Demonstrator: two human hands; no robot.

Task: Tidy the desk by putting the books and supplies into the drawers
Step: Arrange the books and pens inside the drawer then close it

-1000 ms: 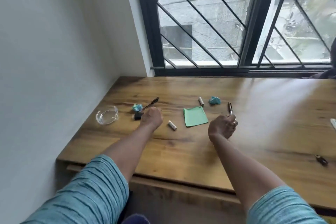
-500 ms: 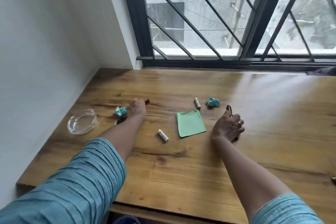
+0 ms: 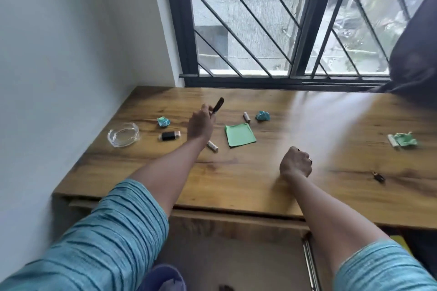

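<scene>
Above the tabletop (image 3: 260,184), at ten o'clock from the green notes (image 3: 240,135), the left hand (image 3: 200,123) pinches a black pen (image 3: 218,106), lifted clear. At five o'clock, the right hand (image 3: 295,163) is fisted round a second pen (image 3: 298,149), only its dark tip showing.

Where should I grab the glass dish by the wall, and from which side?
Pinch the glass dish at its right-hand rim, thumb inside, fingers outside, coming from above on the side away from the wall. It is low, wide and smooth, so the raised rim is probably the only purchase. The left hand, nearest, grips a black pen, so empty it first.
</scene>
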